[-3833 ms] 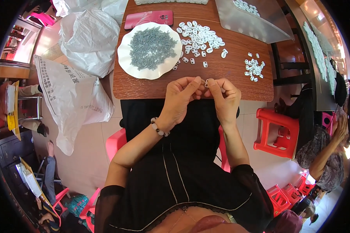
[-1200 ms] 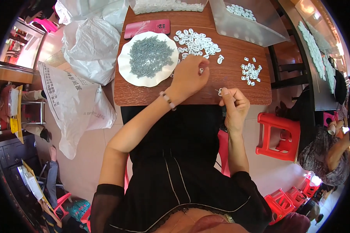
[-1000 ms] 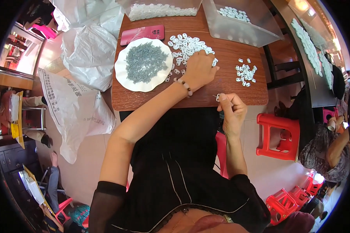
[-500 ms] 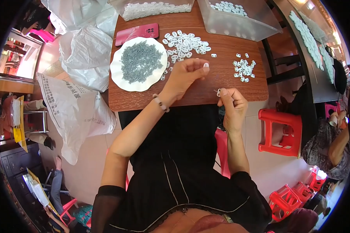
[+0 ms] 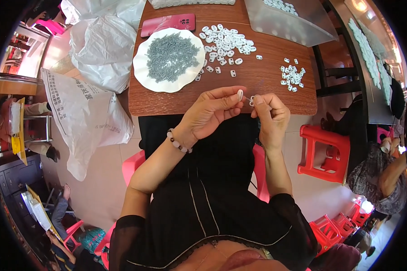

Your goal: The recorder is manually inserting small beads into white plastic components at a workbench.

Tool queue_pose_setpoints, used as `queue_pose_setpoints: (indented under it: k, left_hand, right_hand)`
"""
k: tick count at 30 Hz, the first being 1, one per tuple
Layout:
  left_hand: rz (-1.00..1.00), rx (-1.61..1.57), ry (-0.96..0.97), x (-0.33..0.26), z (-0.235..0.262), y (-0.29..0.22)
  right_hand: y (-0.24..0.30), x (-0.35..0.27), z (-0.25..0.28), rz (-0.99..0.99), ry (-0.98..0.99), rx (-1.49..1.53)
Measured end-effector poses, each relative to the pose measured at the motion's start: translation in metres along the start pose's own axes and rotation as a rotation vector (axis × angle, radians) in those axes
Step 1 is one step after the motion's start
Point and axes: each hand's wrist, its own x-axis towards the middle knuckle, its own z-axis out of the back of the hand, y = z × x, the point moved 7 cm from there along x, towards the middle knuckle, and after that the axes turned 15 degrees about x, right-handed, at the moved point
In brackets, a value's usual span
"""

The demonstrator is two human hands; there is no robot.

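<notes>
My left hand (image 5: 208,110) pinches a small white oval plastic piece (image 5: 240,95) between thumb and fingertips, held on edge. Close beside it, my right hand (image 5: 271,115) is closed on another small white two-hole piece (image 5: 252,100), with a thin grey screw-like pin sticking out toward the left hand's piece. Whether the two touch is too small to tell. Above the hands lies a loose pile of white two-hole pieces (image 5: 226,40). Small grey screw-like parts (image 5: 172,56) fill a white scalloped plate (image 5: 142,74) at the left. A smaller group of white pieces (image 5: 292,77) lies at the right.
The brown wooden table (image 5: 167,104) also carries a pink phone (image 5: 160,25) and a translucent plastic bin (image 5: 285,27). White sacks (image 5: 88,122) stand on the left. A red stool (image 5: 325,151) is at the right. Other people sit at both sides.
My left hand has come down from above the table toward my right hand, bringing its white piece next to the pin. The whole view has shifted slightly, with the table higher in the picture.
</notes>
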Motion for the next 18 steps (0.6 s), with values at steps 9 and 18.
queue_pose_setpoints:
  k: [9,18]
  left_hand:
    - [-0.04,0.105,-0.087,-0.0098,0.005,-0.0018]
    - [-0.064,0.118,-0.077,-0.0098,0.0088,0.001]
  right_hand:
    - [0.0073,-0.0052,-0.0101,0.022,0.0,-0.068]
    - [0.008,-0.0049,-0.0087,0.046,-0.004,-0.106]
